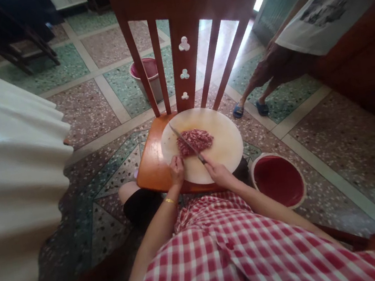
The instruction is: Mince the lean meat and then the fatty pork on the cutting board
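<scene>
A round white cutting board (230,145) rests on the seat of a wooden chair (154,166). Chopped red meat (202,139) is heaped on the board, left of its middle. My right hand (218,172) grips the handle of a knife (188,143), whose blade slants up and left across the meat. Curled by the board's left edge, close to the near side of the meat, is my left hand (177,169). Its fingers are closed, and whatever they may hold is hidden.
Beyond the chair back stands a bin (145,90); a red-lined bucket (278,180) is on the floor to my right. Another person (324,9) in a white shirt stands at the right. A table with a white cloth (14,166) is at my left.
</scene>
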The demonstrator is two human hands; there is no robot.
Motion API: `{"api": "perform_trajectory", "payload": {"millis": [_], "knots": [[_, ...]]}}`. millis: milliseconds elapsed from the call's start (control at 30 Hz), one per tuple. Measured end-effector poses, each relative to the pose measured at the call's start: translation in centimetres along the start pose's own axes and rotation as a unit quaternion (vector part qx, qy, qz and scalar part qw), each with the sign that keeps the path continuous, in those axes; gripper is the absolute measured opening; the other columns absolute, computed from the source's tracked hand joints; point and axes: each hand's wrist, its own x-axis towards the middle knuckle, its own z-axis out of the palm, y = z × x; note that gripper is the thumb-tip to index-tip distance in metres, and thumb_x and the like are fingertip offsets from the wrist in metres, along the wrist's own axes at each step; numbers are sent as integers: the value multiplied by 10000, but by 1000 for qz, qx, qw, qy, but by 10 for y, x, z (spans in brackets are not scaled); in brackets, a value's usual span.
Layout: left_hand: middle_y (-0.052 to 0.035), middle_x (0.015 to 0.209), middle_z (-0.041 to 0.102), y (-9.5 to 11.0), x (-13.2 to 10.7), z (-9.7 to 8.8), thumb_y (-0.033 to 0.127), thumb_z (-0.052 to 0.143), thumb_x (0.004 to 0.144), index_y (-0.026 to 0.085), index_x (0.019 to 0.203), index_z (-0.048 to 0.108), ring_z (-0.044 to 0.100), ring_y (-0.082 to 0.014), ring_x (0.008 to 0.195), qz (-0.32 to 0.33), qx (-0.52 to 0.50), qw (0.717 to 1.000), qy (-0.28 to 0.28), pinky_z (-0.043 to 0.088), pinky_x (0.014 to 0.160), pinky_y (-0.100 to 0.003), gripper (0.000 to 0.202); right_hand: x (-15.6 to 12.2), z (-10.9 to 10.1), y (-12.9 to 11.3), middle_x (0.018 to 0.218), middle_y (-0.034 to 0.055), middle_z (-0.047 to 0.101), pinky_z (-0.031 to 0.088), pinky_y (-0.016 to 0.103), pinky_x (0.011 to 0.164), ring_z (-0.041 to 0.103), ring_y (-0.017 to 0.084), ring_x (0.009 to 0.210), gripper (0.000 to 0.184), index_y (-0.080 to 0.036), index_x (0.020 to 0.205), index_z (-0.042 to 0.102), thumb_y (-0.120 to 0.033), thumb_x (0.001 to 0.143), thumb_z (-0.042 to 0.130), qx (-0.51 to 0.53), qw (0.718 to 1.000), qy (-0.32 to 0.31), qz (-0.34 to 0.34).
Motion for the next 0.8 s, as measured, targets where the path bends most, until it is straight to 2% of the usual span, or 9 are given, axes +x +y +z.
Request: {"api": "perform_trajectory", "payload": {"millis": [100, 200, 267, 333, 433, 500, 633, 700, 800], "knots": [[27, 569, 401, 1, 1, 0, 314, 349, 865, 187, 658, 446, 387, -108, 548, 3, -1, 1000, 1, 322, 560, -235, 262, 0, 1, 6, 973, 77, 664, 471, 301, 763, 620, 192, 804, 475, -184, 1336, 430, -314, 887, 344, -19, 999, -16, 25], [29, 571, 414, 2, 0, 0, 311, 353, 865, 186, 678, 466, 397, -104, 538, -7, -19, 1000, -3, 332, 558, -230, 252, -4, -11, -7, 856, 39, 667, 485, 287, 694, 601, 151, 645, 501, -196, 1380, 349, -339, 900, 333, 3, 1000, -3, -9], [29, 579, 426, 2, -1, 0, 309, 357, 866, 185, 711, 487, 406, -102, 540, -9, -25, 1000, 0, 335, 558, -225, 237, -5, -13, -12, 868, 27, 664, 489, 280, 675, 590, 134, 612, 521, -208, 1408, 277, -340, 906, 325, 13, 999, 6, -32], [29, 578, 428, 1, -1, 0, 307, 367, 865, 184, 710, 493, 404, -102, 541, -2, -27, 1000, 6, 332, 559, -226, 234, -3, -7, -8, 948, 41, 666, 491, 292, 710, 614, 149, 685, 514, -212, 1399, 301, -327, 899, 340, 1, 1000, 1, -24], [26, 571, 419, 0, 0, 0, 312, 398, 857, 182, 672, 489, 391, -104, 540, 4, -28, 999, 15, 321, 557, -234, 244, 1, 6, 8, 1098, 73, 638, 466, 328, 828, 618, 201, 916, 469, -195, 1338, 422, -303, 886, 361, -29, 999, -20, 24], [21, 576, 426, 0, 0, 0, 316, 414, 852, 182, 650, 483, 397, -106, 553, 6, -34, 999, 18, 323, 566, -236, 252, 1, 6, 10, 1136, 77, 624, 448, 335, 871, 594, 214, 997, 455, -188, 1319, 450, -302, 887, 363, -23, 999, -24, 33], [20, 572, 437, -1, -1, 1, 337, 396, 862, 184, 654, 479, 411, -104, 545, -5, -65, 998, 21, 336, 566, -233, 271, -5, -8, -10, 1096, 50, 641, 476, 309, 824, 624, 183, 913, 485, -212, 1374, 358, -319, 900, 359, 19, 999, -4, -28], [21, 562, 431, -1, -2, 1, 354, 388, 865, 183, 665, 479, 406, -101, 526, -6, -83, 996, 30, 335, 545, -233, 278, -6, -7, -14, 1102, 53, 637, 485, 303, 806, 631, 171, 883, 508, -209, 1400, 296, -310, 905, 348, 22, 999, 8, -39], [23, 536, 417, 2, -5, 1, 379, 391, 863, 184, 639, 460, 393, -100, 500, -7, -111, 991, 75, 325, 509, -234, 305, -3, 3, -2, 1142, 75, 621, 461, 333, 864, 605, 200, 982, 481, -193, 1360, 383, -295, 891, 370, -5, 1000, -15, -6]]}}
